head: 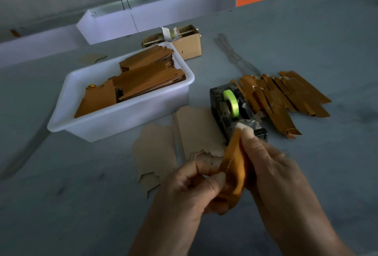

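The person is folding a brown card [235,165] and holding it up just above the bench [81,204], right in front of the tape holder [235,110]. The left hand [190,190] pinches the bottom edge of the card between thumb and fingers. The right hand [272,170] curls round the top of the card, and its fingertips are at the front of the tape holder, where the tape comes out. I think this card is bent over but not yet taped. I cannot see a piece of tape on it.

Some of the job looks done. A pile of folded cards [286,96] lies on the bench just past the tape holder, to the right.

A lot is left, I think. The white tub [122,120] has a big stack of flat cards [147,77] in it. A few pale cards [194,131] also lie flat on the bench, between the tub and the hands. The green tape roll [231,100] has plenty of tape on it.
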`<act>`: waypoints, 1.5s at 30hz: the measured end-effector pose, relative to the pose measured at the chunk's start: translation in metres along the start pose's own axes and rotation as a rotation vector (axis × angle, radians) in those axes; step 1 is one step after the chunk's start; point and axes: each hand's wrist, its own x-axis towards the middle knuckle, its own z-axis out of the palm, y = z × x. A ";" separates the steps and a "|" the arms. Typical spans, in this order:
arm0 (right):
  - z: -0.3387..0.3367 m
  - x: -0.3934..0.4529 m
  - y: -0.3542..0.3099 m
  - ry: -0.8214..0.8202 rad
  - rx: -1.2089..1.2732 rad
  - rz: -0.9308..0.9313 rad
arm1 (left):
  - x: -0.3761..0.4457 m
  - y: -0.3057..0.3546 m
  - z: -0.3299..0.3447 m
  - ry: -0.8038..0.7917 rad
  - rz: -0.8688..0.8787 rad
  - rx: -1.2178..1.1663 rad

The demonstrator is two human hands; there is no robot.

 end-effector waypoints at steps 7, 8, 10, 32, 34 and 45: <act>-0.035 0.032 -0.005 0.340 -0.454 -0.186 | 0.015 0.004 0.006 0.208 0.020 -0.048; -0.039 0.039 -0.005 0.290 -0.456 -0.122 | 0.018 0.005 0.008 0.220 0.015 -0.044; -0.045 0.051 -0.004 0.148 -0.388 0.033 | 0.023 0.005 0.011 0.226 0.011 -0.021; -0.031 0.053 0.005 0.015 -0.110 0.129 | 0.033 0.002 0.044 0.206 -0.064 -0.259; -0.032 0.050 0.003 -0.018 0.130 0.174 | 0.033 0.001 0.043 0.208 -0.065 -0.276; -0.030 0.028 0.014 0.255 -0.493 -0.114 | 0.033 0.003 0.042 0.197 -0.050 -0.230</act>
